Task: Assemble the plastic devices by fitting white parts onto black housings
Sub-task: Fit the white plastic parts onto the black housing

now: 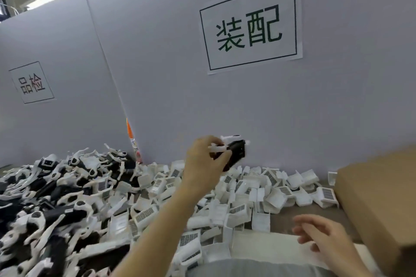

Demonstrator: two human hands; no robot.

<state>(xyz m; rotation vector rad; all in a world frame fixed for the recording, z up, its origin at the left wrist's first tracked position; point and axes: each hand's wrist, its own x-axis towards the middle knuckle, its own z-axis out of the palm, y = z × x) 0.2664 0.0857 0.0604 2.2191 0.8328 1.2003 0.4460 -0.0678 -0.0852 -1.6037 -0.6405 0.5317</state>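
Observation:
My left hand (203, 162) is raised in front of the white wall and grips a black housing with white parts fitted on it (233, 149). My right hand (322, 235) hovers low at the right, blurred, its fingers loosely spread and holding nothing. A heap of loose white parts with grilles (245, 200) covers the table's middle below the raised hand. At the left lies a heap of black-and-white devices (51, 189).
A brown cardboard box (380, 198) stands at the right, close to my right hand. White partition walls carry two printed signs (251, 26). An orange-edged item (132, 141) sticks up in the corner between the panels.

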